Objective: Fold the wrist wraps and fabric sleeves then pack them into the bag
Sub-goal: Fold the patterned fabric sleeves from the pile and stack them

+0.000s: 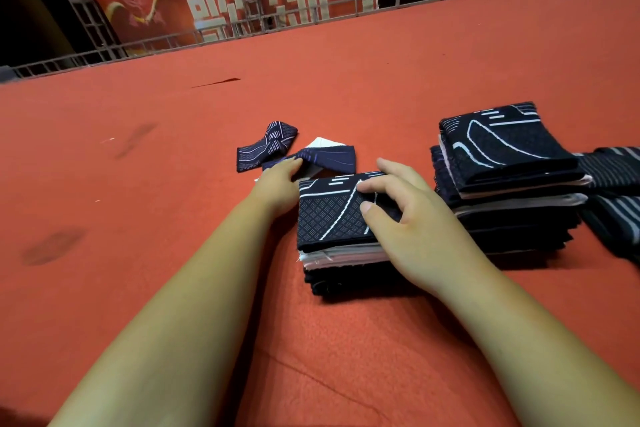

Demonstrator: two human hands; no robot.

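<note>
A person is sorting folded dark fabric on red carpet (138, 184).
Right hand (408, 218) is resting loose-fingered on the near stack (329, 218); left hand (277, 180) is touching a navy sleeve (332, 158), its grip hidden. The banner (156, 3) is showing pale Chinese characters, cut off and blurred.

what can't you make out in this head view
Bag: not in the head view.
Striped pieces: cut off by the right edge, head view.
Near stack layer count: right hand covers part, dark layers merge.
Right hand's hold, pinching or pressing: its own fingers hide the contact.
</note>
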